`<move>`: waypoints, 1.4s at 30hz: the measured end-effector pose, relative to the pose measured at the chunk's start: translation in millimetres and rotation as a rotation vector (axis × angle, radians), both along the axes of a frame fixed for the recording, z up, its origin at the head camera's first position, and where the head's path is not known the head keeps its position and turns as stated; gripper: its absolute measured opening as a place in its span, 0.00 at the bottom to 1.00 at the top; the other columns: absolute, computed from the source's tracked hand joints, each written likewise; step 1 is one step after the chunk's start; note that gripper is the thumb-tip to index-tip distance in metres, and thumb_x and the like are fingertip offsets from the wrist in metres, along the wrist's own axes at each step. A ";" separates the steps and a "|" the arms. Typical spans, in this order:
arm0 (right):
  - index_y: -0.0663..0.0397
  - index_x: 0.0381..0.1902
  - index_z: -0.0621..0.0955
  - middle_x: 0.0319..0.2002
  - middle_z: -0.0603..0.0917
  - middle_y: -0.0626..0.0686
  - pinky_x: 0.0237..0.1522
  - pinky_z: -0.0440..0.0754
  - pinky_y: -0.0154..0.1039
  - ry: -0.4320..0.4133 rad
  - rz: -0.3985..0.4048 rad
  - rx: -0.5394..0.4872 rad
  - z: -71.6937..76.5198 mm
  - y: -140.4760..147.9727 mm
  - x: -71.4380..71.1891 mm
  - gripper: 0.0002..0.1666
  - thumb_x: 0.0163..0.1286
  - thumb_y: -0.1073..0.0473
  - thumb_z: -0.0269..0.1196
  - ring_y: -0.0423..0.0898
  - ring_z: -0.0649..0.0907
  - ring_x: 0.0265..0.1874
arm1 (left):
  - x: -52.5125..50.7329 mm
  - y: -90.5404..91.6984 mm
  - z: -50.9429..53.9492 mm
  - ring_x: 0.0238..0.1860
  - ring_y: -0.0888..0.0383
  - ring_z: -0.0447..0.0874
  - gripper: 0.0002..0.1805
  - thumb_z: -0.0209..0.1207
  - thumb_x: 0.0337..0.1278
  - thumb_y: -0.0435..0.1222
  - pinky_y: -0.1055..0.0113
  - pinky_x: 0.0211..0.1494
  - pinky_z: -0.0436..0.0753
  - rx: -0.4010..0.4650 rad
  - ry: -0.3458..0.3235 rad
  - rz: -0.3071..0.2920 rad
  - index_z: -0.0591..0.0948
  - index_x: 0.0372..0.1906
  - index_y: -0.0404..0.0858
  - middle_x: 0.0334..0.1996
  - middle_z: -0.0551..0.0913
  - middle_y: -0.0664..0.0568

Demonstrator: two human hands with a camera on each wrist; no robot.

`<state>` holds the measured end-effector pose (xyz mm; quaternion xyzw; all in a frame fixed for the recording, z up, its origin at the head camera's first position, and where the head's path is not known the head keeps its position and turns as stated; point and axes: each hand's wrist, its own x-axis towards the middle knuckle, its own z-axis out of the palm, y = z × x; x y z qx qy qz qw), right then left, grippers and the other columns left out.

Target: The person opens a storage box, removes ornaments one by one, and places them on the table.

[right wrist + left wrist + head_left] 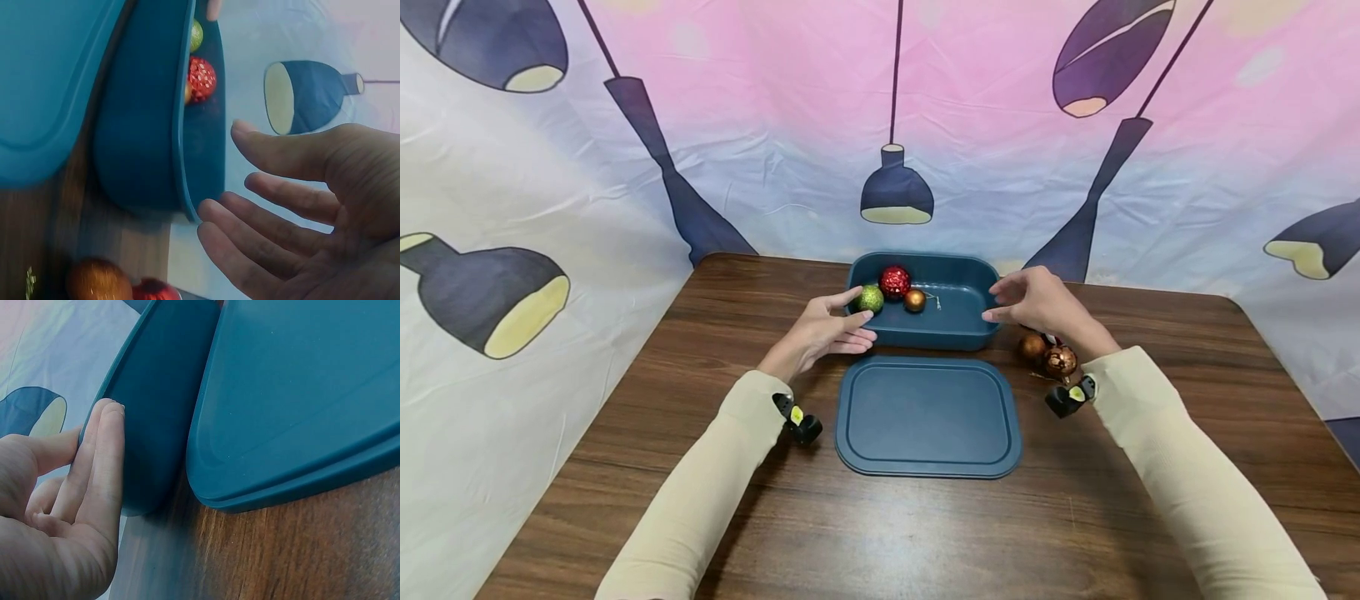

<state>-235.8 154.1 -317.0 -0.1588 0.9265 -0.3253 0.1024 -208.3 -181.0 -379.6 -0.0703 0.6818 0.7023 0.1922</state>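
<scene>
A dark teal rectangular box (955,341) stands near the back of the table. Inside it lie a green glitter bauble (871,299), a red bauble (895,282) and a small gold bauble (914,301). My left hand (827,329) grips the box's left end; in the left wrist view, two fingers (107,450) lie along the outside wall while another digit reaches behind the rim. At the right end, my right hand (1033,302) has its fingers spread apart, tips close to the rim; whether they touch it I cannot tell.
A flat teal lid (928,417) lies on the wooden table (910,533) just in front of the box. Brown baubles (1060,362) sit by the box's right side, partly under my right hand. Behind the table hangs a lamp-patterned cloth (805,183).
</scene>
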 end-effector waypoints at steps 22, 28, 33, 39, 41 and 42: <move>0.66 0.59 0.82 0.53 0.85 0.63 0.56 0.83 0.54 -0.049 0.015 -0.025 -28.6 -64.3 -17.4 0.27 0.65 0.58 0.74 0.58 0.82 0.54 | -0.3 -0.2 -0.8 0.32 0.52 0.91 0.37 0.63 0.70 0.37 0.62 0.41 0.90 0.007 -0.017 0.018 0.64 0.78 0.57 0.35 0.89 0.38; 0.64 0.59 0.82 0.53 0.84 0.61 0.56 0.83 0.54 -0.065 -0.024 -0.042 -36.1 -77.9 -19.4 0.28 0.64 0.58 0.74 0.57 0.82 0.53 | -0.3 -0.1 -1.6 0.31 0.52 0.91 0.37 0.64 0.69 0.38 0.61 0.42 0.90 0.004 -0.014 0.016 0.64 0.78 0.57 0.36 0.89 0.38; 0.63 0.60 0.81 0.54 0.83 0.61 0.57 0.83 0.54 -0.077 -0.059 -0.049 -41.7 -86.8 -25.0 0.28 0.64 0.58 0.75 0.57 0.81 0.54 | 0.2 -0.3 -1.6 0.34 0.50 0.92 0.37 0.64 0.69 0.39 0.59 0.44 0.90 -0.005 -0.007 0.013 0.63 0.79 0.57 0.37 0.89 0.38; 0.63 0.63 0.79 0.56 0.83 0.60 0.59 0.81 0.54 -0.076 -0.097 -0.028 -50.1 -97.1 -30.9 0.33 0.64 0.55 0.75 0.57 0.80 0.56 | 0.0 0.4 -0.5 0.35 0.50 0.92 0.37 0.64 0.69 0.39 0.60 0.43 0.90 -0.008 -0.010 0.014 0.64 0.78 0.57 0.38 0.89 0.37; 0.63 0.65 0.78 0.57 0.82 0.61 0.60 0.81 0.54 -0.071 -0.109 -0.018 -53.2 -99.7 -32.8 0.34 0.65 0.55 0.74 0.57 0.80 0.56 | 0.2 0.5 0.3 0.35 0.50 0.92 0.37 0.64 0.69 0.39 0.61 0.43 0.90 -0.007 -0.009 0.010 0.63 0.79 0.57 0.39 0.89 0.37; 0.64 0.65 0.77 0.57 0.82 0.61 0.60 0.80 0.54 -0.069 -0.115 -0.014 -54.7 -100.8 -33.8 0.35 0.65 0.54 0.74 0.57 0.80 0.56 | 0.2 0.8 0.7 0.35 0.50 0.92 0.37 0.64 0.69 0.39 0.61 0.43 0.90 -0.006 -0.009 0.008 0.63 0.79 0.56 0.39 0.89 0.37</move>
